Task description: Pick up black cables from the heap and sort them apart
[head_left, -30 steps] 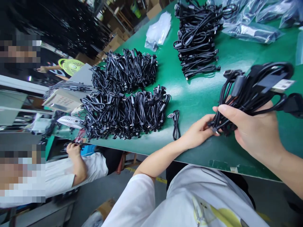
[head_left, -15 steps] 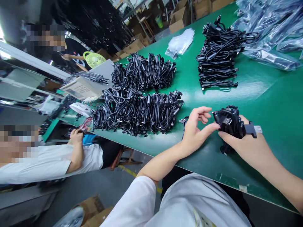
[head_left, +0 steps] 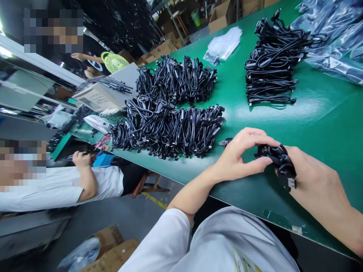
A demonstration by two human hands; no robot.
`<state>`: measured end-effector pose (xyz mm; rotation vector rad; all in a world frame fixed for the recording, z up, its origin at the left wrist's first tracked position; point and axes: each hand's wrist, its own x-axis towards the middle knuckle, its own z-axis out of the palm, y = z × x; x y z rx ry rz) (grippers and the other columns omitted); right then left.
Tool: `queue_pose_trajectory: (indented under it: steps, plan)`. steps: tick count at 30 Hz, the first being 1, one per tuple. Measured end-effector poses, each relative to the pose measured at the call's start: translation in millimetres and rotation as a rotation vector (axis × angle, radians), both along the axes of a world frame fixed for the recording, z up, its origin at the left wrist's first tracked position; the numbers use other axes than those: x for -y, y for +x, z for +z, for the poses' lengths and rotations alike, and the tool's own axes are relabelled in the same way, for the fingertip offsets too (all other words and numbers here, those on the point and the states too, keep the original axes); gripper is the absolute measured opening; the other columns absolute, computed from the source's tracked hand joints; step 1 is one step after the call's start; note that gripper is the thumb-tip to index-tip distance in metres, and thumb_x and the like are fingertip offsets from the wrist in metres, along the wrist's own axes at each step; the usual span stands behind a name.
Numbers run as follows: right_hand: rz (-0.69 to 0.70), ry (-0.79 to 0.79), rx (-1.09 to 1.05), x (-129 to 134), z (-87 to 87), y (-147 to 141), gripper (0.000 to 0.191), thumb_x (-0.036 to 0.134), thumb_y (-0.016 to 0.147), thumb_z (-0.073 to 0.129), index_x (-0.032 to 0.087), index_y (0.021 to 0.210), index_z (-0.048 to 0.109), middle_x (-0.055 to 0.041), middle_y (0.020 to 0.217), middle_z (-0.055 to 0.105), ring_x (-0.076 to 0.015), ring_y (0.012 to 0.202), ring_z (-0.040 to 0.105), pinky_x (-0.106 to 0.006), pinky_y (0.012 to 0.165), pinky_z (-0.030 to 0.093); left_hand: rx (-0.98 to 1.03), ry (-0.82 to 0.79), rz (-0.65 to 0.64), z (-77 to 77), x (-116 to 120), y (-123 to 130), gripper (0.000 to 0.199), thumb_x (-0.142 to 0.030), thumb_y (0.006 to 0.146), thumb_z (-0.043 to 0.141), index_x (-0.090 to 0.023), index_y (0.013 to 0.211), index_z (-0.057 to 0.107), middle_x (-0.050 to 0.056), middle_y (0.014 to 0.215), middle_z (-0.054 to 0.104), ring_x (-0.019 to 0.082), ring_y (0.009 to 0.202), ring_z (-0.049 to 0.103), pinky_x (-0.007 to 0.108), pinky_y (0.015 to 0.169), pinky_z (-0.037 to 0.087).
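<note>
A bundle of black USB cables [head_left: 279, 156] is held above the near part of the green table. My right hand [head_left: 314, 177] is wrapped round it from the right, and its fingers are partly hidden behind the cables. From the left, my left hand [head_left: 245, 156] pinches the bundle's end, thumb below and fingers above. A metal USB plug [head_left: 291, 183] sticks out at the lower right of the bundle. Just behind my left wrist, another black cable [head_left: 226, 142] lies on the table, mostly covered by the hand.
Two rows of bundled black cables, a back pile [head_left: 176, 79] and a front pile [head_left: 172, 130], lie to the left. Further back are a cable stack [head_left: 272, 68], clear bags [head_left: 224, 43] and silvery plastic bags [head_left: 337, 49]. A co-worker [head_left: 99, 181] sits at the left; another stands behind a green fan [head_left: 115, 63].
My right hand has turned the bundle, so the USB plug now points down and right. My left hand has moved right and closed its fingers on the bundle's end.
</note>
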<state>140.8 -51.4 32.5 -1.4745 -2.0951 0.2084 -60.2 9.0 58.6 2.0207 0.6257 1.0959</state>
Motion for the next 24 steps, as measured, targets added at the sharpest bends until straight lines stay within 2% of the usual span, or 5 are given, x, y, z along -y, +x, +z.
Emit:
queue_pose_trajectory:
  steps: [4, 8, 12, 18, 24]
  plan:
    - [-0.057, 0.001, 0.059, -1.2, 0.3, 3.0, 0.029, 0.024, 0.083, 0.048, 0.025, 0.112, 0.052, -0.0048, 0.089, 0.068, -0.0286, 0.079, 0.069, -0.032, 0.052, 0.037, -0.008, -0.258, -0.07, 1.3, 1.2, -2.6, 0.048, -0.038, 0.083, 0.072, -0.022, 0.126, 0.058, 0.011, 0.131, 0.057, 0.025, 0.127, 0.051, 0.038, 0.104, 0.046]
    - [-0.155, -0.367, -0.202, -7.1, 1.0, 6.8, 0.027, 0.044, 0.083, 0.058, 0.03, 0.106, 0.057, -0.0019, 0.084, 0.07, -0.0283, 0.07, 0.067, -0.033, 0.054, 0.042, 0.157, -0.667, -0.098, -8.1, 1.9, 1.8, 0.077, -0.051, 0.075, 0.078, -0.027, 0.141, 0.046, 0.011, 0.152, 0.042, 0.03, 0.142, 0.04, 0.042, 0.115, 0.037]
    - [-0.261, -0.685, -0.442, -15.3, 2.6, 7.0, 0.047, 0.058, 0.075, 0.069, 0.034, 0.114, 0.062, -0.0028, 0.103, 0.071, -0.033, 0.092, 0.067, -0.044, 0.076, 0.052, 0.277, -1.048, -0.195, -25.4, 8.7, 18.4, 0.098, -0.037, 0.067, 0.088, -0.027, 0.147, 0.032, 0.015, 0.151, 0.044, 0.03, 0.14, 0.045, 0.045, 0.114, 0.036]
    - [-0.097, -0.511, -0.57, -15.9, 0.0, -1.3, 0.044, 0.058, 0.096, 0.043, 0.024, 0.119, 0.059, -0.0076, 0.117, 0.065, -0.0298, 0.109, 0.061, -0.046, 0.097, 0.047, 0.592, -1.292, -0.155, -33.6, 28.4, 44.1, 0.071, -0.044, 0.068, 0.086, -0.022, 0.129, 0.055, 0.012, 0.133, 0.06, 0.028, 0.131, 0.053, 0.041, 0.112, 0.037]
    - [-0.024, -0.306, -0.492, -3.5, -6.6, -10.1, 0.055, 0.069, 0.095, 0.036, 0.024, 0.118, 0.057, -0.0124, 0.136, 0.05, -0.0344, 0.125, 0.048, -0.055, 0.108, 0.035, 0.433, -1.207, -0.348, -34.3, 27.0, 37.5, 0.054, -0.03, 0.062, 0.09, -0.018, 0.11, 0.067, 0.006, 0.111, 0.066, 0.023, 0.113, 0.06, 0.037, 0.105, 0.041]
